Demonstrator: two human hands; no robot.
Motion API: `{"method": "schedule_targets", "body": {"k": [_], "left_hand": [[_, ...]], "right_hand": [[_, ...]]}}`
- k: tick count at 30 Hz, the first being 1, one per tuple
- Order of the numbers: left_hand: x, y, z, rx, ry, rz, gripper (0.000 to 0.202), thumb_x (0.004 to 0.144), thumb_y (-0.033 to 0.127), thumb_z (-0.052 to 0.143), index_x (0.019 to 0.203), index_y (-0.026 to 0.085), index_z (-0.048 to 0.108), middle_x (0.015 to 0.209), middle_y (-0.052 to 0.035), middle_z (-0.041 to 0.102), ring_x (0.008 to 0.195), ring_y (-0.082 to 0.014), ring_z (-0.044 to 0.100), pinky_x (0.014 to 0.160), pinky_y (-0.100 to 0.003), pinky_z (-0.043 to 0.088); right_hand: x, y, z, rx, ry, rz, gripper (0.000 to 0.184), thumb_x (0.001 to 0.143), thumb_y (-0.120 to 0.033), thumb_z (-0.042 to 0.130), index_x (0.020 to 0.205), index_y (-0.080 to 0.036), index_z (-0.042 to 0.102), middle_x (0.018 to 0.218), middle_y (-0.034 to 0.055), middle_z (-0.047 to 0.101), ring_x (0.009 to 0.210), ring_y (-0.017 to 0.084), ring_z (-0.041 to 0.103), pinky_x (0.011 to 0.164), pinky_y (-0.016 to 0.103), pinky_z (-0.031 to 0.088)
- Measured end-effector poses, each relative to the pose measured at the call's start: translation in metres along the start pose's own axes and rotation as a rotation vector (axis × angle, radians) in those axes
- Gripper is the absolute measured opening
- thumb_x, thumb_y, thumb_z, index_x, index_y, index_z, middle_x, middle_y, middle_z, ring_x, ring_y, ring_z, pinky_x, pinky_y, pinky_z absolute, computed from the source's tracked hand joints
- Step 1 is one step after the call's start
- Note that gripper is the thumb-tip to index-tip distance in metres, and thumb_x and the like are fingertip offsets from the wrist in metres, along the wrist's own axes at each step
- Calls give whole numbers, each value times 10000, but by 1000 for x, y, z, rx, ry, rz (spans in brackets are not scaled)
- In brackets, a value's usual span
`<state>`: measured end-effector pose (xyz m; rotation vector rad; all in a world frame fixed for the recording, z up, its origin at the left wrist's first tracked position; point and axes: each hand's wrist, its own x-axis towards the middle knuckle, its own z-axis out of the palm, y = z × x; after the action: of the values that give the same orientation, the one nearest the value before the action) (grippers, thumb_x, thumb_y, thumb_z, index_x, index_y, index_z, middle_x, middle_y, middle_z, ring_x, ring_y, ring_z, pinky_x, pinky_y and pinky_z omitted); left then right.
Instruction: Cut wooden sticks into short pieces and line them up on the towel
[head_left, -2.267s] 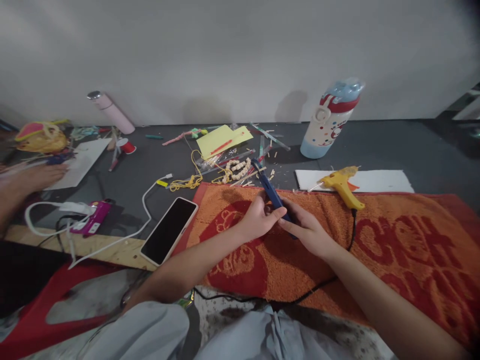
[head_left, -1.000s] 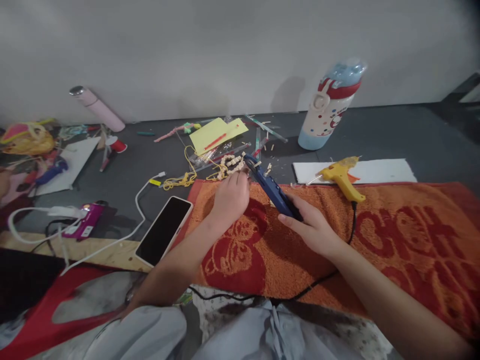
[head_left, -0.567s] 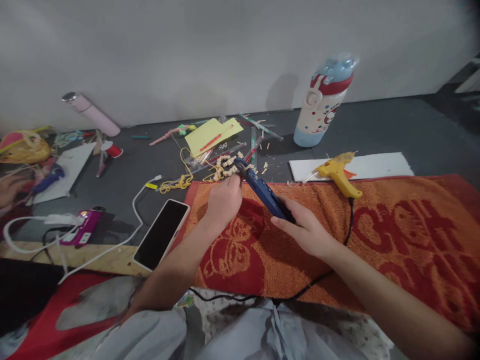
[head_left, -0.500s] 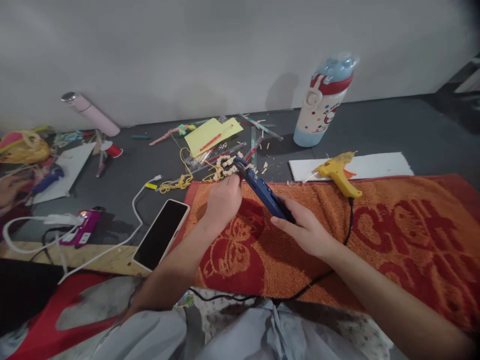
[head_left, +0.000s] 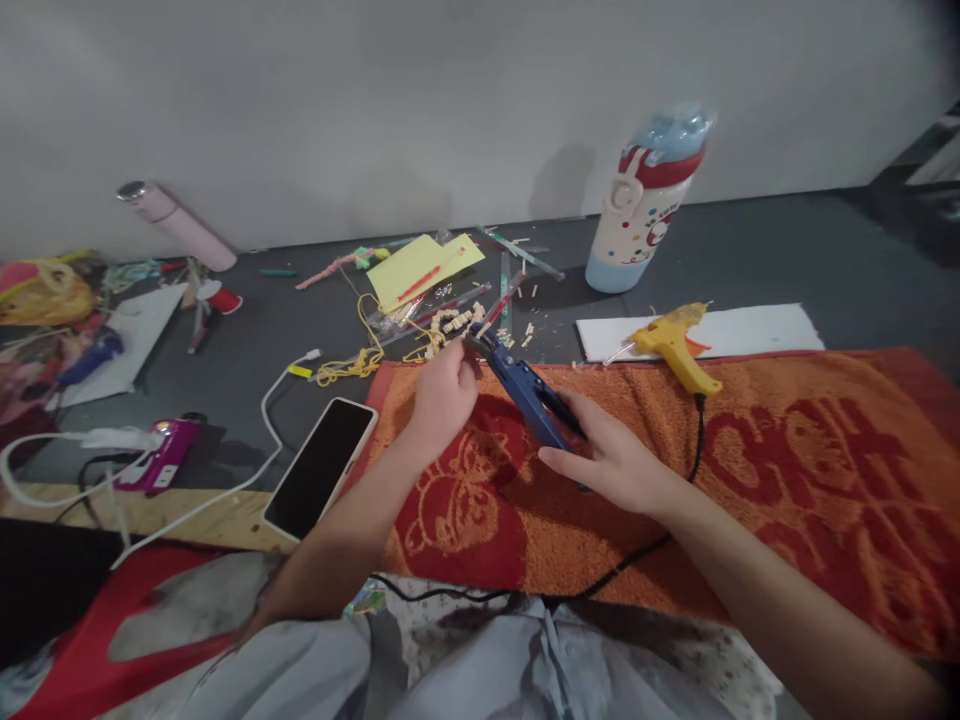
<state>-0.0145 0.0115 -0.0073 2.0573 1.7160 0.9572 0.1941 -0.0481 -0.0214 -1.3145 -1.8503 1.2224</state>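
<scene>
My right hand (head_left: 611, 460) is wrapped round the handles of blue pliers (head_left: 525, 388), which slant over the towel with their jaws pointing up and left. A gap shows between the two handles. Close beside the jaws, my left hand (head_left: 448, 390) is closed, fingers pinched together; what it pinches is hidden. A thin pale stick (head_left: 484, 328) shows at the jaws. Just beyond lies a curved row of small pale pieces (head_left: 455, 322), and more short pale bits (head_left: 529, 333) are scattered on the dark table to the right.
An orange and red towel (head_left: 600, 520) lies under my hands. At right, a yellow glue gun (head_left: 679, 345) rests on a white board (head_left: 765, 328), near a tall bottle (head_left: 637, 215). A phone (head_left: 321, 468), yellow cord (head_left: 352, 368) and yellow paper (head_left: 424, 270) lie leftward.
The plier handles have spread apart in my right hand. My left hand has shifted slightly down and left. The other person's hand at far left has moved mostly out of view.
</scene>
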Motion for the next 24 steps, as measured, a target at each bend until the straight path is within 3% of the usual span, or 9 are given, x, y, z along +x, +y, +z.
{"method": "schedule_targets", "body": {"k": [3,7,11,17,24], "left_hand": [[3,-3,2,-78,44,-11,191,801,55,430,669,194,430,625,7,526,583,-129,491,571,-249,326],[6,-5,2,-309,-18,-41,202,927,213,391,748,193,482,626,13,545,562,-112,487,574,-239,362],[6,-6,2,-500,-67,-102,214,948,330,403,809,195,493,633,7,546,513,-93,444,514,-229,354],[6,0,1,-743,-127,-220,149,934,267,391,874,198,508,584,40,504,410,-51,306,425,-197,266],[4,11,-4,-808,-134,-241,223,935,269,382,755,200,495,533,34,467,400,-50,311,393,-197,249]], "right_hand": [[0,-2,-3,-94,18,-22,581,797,-484,600,1258,-152,479,1230,170,602,1114,342,583,967,494,439],[0,0,-7,-96,56,-44,614,811,-500,588,1299,-157,446,1277,169,576,1160,339,560,981,478,434],[1,6,-12,-93,110,-83,639,811,-510,587,1331,-180,421,1327,153,555,1203,336,538,1003,471,418],[4,8,-28,-393,245,7,605,775,-566,564,1212,-150,520,1080,164,658,965,362,632,799,450,489],[6,11,-38,-610,284,81,593,747,-569,564,1146,-131,551,1037,186,671,932,378,638,733,435,493]]}}
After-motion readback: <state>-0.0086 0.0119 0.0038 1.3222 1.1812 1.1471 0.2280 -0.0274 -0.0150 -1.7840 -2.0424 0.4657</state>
